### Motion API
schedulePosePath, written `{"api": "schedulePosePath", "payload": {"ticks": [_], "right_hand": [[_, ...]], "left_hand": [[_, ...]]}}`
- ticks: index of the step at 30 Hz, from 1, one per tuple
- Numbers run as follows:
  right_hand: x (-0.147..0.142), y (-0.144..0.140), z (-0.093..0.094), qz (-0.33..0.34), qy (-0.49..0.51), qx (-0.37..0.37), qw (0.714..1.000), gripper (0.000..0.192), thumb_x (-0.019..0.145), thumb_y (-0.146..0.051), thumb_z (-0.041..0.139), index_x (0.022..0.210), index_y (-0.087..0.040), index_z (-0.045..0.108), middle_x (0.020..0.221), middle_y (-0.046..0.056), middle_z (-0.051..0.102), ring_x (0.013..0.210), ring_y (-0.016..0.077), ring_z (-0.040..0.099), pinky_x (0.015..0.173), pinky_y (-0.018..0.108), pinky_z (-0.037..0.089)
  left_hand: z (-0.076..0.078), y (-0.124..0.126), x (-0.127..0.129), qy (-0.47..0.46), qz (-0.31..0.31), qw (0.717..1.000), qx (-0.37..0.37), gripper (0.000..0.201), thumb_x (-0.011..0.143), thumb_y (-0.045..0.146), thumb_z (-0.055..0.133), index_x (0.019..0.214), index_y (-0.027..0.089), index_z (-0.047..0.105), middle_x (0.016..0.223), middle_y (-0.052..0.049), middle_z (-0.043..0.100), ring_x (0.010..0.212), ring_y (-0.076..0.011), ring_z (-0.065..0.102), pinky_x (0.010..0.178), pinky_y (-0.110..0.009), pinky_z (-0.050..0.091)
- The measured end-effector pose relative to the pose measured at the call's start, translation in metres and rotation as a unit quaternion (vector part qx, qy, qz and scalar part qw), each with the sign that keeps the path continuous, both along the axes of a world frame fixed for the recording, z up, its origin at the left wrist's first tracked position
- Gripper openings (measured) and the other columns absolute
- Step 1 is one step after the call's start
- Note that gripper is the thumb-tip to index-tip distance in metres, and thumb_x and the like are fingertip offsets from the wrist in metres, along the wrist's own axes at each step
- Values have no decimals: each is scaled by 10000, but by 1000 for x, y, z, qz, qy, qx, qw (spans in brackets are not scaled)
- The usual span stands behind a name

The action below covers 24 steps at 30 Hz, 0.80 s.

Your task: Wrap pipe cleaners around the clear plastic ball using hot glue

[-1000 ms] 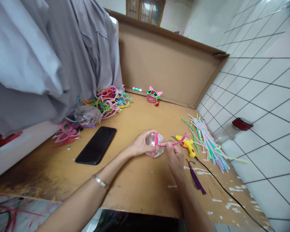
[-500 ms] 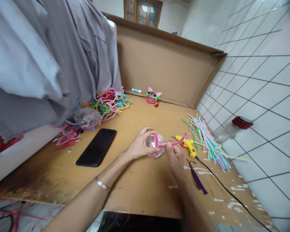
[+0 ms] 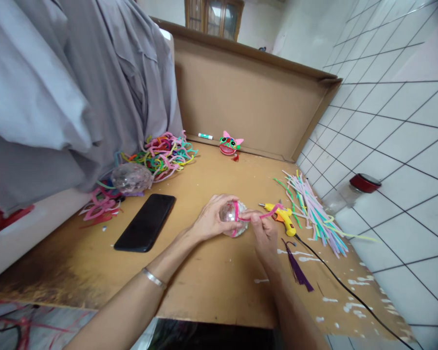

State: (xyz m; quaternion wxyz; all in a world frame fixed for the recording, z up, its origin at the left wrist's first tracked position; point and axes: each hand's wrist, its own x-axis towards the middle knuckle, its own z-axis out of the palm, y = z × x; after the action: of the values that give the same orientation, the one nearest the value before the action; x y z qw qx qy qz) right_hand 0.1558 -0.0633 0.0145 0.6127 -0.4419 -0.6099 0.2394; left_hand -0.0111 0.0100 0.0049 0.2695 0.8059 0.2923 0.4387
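- Head view, lower centre of the frame: a clear ball point(image 3: 232, 217) sits just above the brown counter point(image 3: 211, 277), between both hands. It is transparent and glossy, with a pink pipe cleaner point(image 3: 257, 214) running down its face and trailing off to the right.
- Left hand point(image 3: 210, 221): grip closed around the left side of the clear ball, fingers curled over its top. A metal bracelet point(image 3: 152, 278) sits on the wrist.
- Right hand point(image 3: 266, 236): grip pinching the pink pipe cleaner just right of the ball, thumb and fingertips pressed together.
- Just right of the hands: a yellow glue gun point(image 3: 283, 217) lies on the counter, its black cord point(image 3: 350, 296) running to the lower right. A purple tassel point(image 3: 295, 270) lies below it.
- Right of centre: a fan of pale pipe cleaners point(image 3: 314, 211).
- Left of centre: a black phone point(image 3: 146, 222) lies flat.
- Hidden or unclear: the far side of the ball is covered by the left hand; whether the pipe cleaner wraps fully around it cannot be told. The cord's end is cut off by the frame edge.
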Motion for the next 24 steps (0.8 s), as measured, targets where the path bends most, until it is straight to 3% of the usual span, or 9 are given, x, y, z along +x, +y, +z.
{"api": "schedulePosePath", "payload": {"ticks": [8, 14, 24], "right_hand": [[2, 0, -4, -2, 5, -16, 1000, 312, 968, -393, 499, 885, -241, 759, 902, 37, 753, 938, 197, 678, 867, 336, 519], [2, 0, -3, -11, 4, -9, 1000, 312, 964, -395, 504, 874, -236, 758, 886, 36, 751, 917, 197, 680, 849, 327, 523], [0, 2, -3, -6, 19, -4, 1000, 307, 955, -393, 515, 863, -228, 758, 872, 39, 751, 899, 193, 683, 844, 336, 530]], "left_hand": [[4, 1, -4, 37, -25, 999, -17, 624, 741, 501, 764, 1262, 234, 548, 1221, -89, 628, 1135, -284, 574, 1001, -447, 454], [3, -1, -1, 67, -54, 996, -32, 828, 577, 451, 865, 1285, 235, 495, 1305, -105, 560, 1203, -316, 517, 1043, -484, 427], [-4, -1, 2, 22, -33, 998, -55, 780, 549, 367, 873, 1228, 238, 511, 1221, -79, 581, 1162, -291, 537, 1007, -453, 462]]}}
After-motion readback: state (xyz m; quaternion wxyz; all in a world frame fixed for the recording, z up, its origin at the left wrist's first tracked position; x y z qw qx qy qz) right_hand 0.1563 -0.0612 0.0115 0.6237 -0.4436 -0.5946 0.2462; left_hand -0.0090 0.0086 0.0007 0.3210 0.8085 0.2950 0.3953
